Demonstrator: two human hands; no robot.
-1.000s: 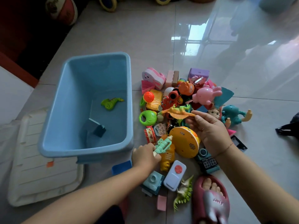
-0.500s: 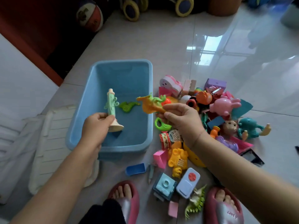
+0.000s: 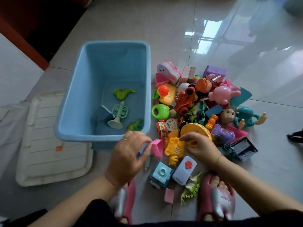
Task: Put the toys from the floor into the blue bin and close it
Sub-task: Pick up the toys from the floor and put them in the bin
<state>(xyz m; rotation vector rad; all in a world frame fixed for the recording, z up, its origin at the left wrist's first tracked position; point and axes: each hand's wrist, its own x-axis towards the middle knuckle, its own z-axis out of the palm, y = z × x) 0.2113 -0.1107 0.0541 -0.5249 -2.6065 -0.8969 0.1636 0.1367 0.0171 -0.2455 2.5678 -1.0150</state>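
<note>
The blue bin (image 3: 72,95) stands open on the tiled floor at left. In it lie a green toy (image 3: 123,93), a mint trumpet (image 3: 118,113) and an orange-green dinosaur (image 3: 135,126) at the near right corner. To its right is a pile of several toys, among them a pink rabbit (image 3: 224,94) and a yellow round toy (image 3: 195,129). My left hand (image 3: 129,154) hovers with fingers apart just in front of the bin, fingertips by a pink block (image 3: 156,147). My right hand (image 3: 200,146) is lowered over the pile, fingertips on a yellow phone toy (image 3: 174,149), holding nothing.
The bin's white lid (image 3: 49,153) lies flat on the floor left of the bin. My feet in pink slippers (image 3: 218,197) stand close to the near toys. A dark object (image 3: 295,138) pokes in at the right edge. Bare shiny tiles stretch beyond the pile.
The mint trumpet and the orange-green dinosaur left my hands and now lie in the bin. Both hands came back down to the near toys, empty.
</note>
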